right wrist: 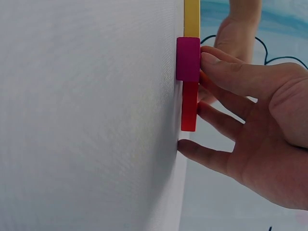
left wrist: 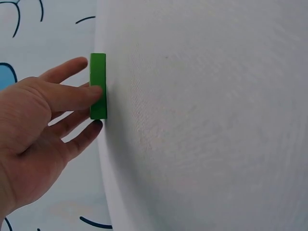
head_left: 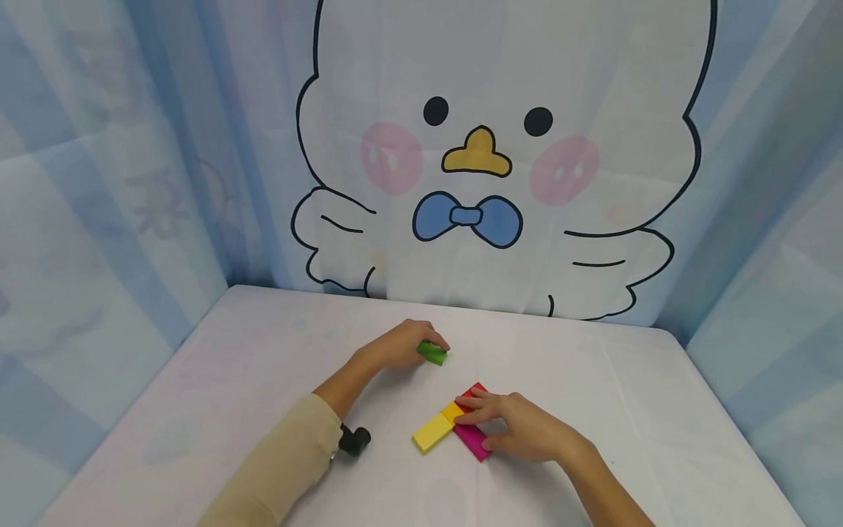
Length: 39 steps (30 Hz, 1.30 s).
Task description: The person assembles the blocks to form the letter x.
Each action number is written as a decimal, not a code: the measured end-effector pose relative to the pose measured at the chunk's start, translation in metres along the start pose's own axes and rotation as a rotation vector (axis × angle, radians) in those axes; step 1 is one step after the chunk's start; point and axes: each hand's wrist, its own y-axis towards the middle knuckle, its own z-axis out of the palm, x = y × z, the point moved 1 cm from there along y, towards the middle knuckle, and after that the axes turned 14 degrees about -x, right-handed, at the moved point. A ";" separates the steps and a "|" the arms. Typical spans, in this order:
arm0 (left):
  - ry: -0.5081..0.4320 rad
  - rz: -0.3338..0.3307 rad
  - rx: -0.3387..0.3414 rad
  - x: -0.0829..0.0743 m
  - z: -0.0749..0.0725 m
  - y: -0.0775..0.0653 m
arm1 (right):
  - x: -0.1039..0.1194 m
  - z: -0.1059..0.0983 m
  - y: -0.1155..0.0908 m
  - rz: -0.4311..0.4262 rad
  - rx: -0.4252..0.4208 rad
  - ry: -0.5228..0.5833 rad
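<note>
My left hand pinches a small green block at the far middle of the table. In the left wrist view, the thumb lies across the green block with fingers behind it. Nearer, my right hand rests spread fingertips on a group of flat blocks. Its thumb touches the magenta block; other fingertips lie by the red block and the orange block, partly hiding them. A yellow block extends from the orange one toward the near left.
A white-covered table lies under both hands. Behind it hangs a curtain with a cartoon bird print, and pale blue curtains flank the sides. A black device is at the left wrist, beside the beige sleeve.
</note>
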 end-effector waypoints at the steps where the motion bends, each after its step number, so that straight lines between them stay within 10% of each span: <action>1: 0.000 -0.001 0.000 0.000 0.000 0.000 | 0.000 0.000 0.000 0.000 -0.001 0.000; 39: -0.056 0.048 0.087 -0.013 -0.007 -0.008 | 0.004 -0.002 -0.002 0.021 -0.008 0.009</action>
